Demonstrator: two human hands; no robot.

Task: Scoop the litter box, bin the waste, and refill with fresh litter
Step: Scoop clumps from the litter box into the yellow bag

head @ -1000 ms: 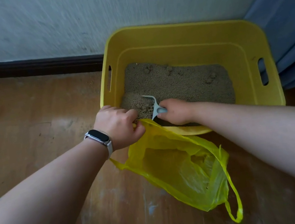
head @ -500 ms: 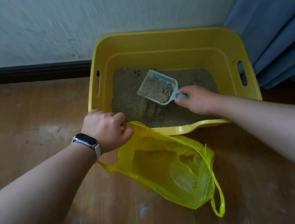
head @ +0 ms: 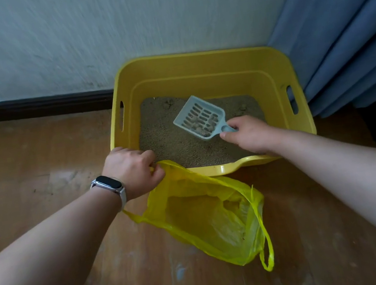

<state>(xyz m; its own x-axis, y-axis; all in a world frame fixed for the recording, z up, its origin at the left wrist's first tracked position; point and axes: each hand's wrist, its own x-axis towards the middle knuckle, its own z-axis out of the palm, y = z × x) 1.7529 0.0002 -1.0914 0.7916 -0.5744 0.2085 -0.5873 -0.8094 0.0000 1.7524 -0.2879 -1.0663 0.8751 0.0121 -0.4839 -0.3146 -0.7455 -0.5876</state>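
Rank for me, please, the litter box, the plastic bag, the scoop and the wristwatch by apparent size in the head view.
1. litter box
2. plastic bag, though it lies nearer the camera, so this gap is unsure
3. scoop
4. wristwatch

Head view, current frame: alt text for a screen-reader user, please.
A person's right hand holds a grey slotted scoop carrying clumps over the litter in a yellow litter box; the left hand grips open a yellow plastic bag lying on the wooden floor in front of it.
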